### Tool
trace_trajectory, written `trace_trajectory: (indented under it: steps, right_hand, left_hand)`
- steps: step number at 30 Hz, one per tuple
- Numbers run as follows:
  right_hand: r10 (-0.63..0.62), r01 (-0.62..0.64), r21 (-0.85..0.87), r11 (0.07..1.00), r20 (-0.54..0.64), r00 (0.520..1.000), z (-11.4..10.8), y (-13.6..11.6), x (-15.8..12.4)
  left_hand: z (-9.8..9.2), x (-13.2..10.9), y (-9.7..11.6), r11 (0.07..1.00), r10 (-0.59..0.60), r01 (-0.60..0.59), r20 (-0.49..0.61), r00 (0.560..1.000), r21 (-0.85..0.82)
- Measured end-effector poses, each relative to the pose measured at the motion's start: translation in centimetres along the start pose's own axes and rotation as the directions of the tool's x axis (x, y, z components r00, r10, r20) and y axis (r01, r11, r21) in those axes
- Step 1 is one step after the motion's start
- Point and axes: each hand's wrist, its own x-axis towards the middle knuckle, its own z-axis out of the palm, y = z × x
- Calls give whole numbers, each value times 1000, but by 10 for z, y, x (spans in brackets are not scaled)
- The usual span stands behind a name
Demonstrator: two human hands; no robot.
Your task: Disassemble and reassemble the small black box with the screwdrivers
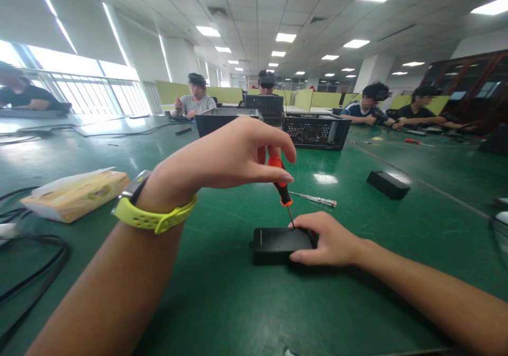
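My left hand [246,152], with a yellow-green watch strap on its wrist, is closed round the top of a red and black screwdriver [283,191]. The screwdriver stands nearly upright, its thin shaft running down to the top face of a black rectangular box [273,245]. At the box's right end, my right hand [325,239] grips it, thumb on the near side and fingers at the far side. The box lies on the green tabletop [222,303]. Just behind it lies a clear-handled slim screwdriver [315,199]. Where the shaft tip meets the box is hard to make out.
A second black box [388,184] lies to the right. Behind my hands stand metal computer cases [317,132]. On the left are a tissue pack [77,192] and black cables [35,271]. Another red screwdriver [413,141] lies far right. Several people sit around the table.
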Motion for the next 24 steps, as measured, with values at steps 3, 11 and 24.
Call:
trace_trajectory:
  steps: [3,11,24]
  right_hand:
    - [-1,1,3,1000,5,1000,-1,-1,0]
    - [2,-2,5,1000,13,1000,-1,-1,0]
    - [-9,9,12,1000,36,999,-3,1,-1]
  left_hand:
    - [-1,0,2,998,23,-22,17,1000,-50]
    - [0,1,2,997,-54,54,4,999,47]
    - [-2,2,4,1000,-25,24,45,999,20]
